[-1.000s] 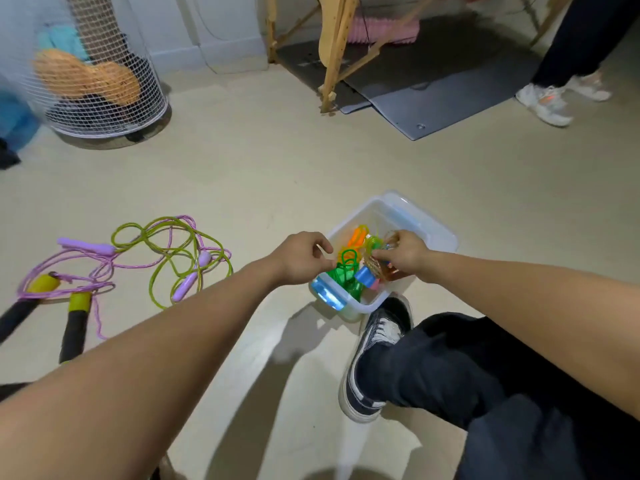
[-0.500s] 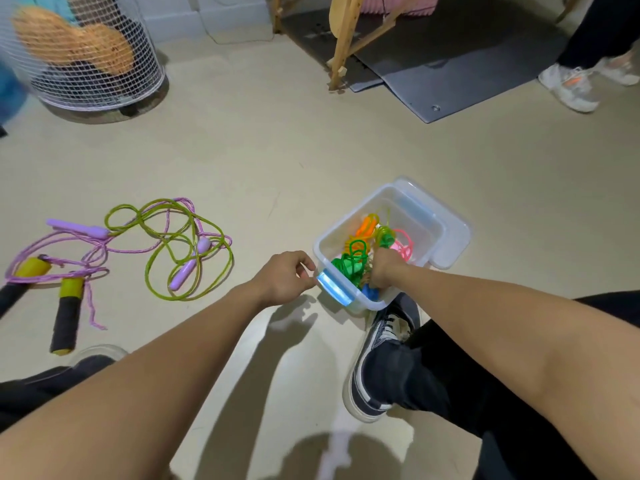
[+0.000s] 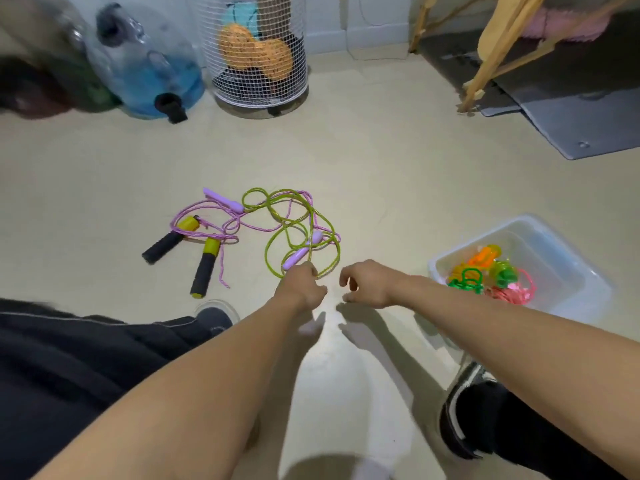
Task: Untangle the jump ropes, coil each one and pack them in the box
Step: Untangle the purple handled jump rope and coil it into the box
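Hands are leaving the box (image 3: 568, 271), now off right hand (image 3: 372, 284), and reaching the tangled ropes (image 3: 291, 230) just ahead of left hand (image 3: 304, 285). Both hands are hanging empty, fingers loosely curled, slightly apart. Judgement: next untangling is starting.

A white wire mesh basket (image 3: 259, 53) stands on the beige floor (image 3: 381, 168) well beyond the fingertips, holding an orange cushion-like object (image 3: 256, 53) and something teal behind it. Left of it, also far past the fingers, lies a clear plastic water jug (image 3: 145, 64) tinted blue, with a black cap (image 3: 171, 105) toward the floor; further left the shapes are too blurred to tell. Far ahead and to the right of the fingers, wooden frame legs (image 3: 485, 64) rest on the edge of a grey mat (image 3: 571, 109), with pink fluffy fabric (image 3: 561, 24) above. Below the arms, a black-and-white sneaker (image 3: 464, 420) sits at lower right, and dark trousers (image 3: 69, 368) fill the lower left.
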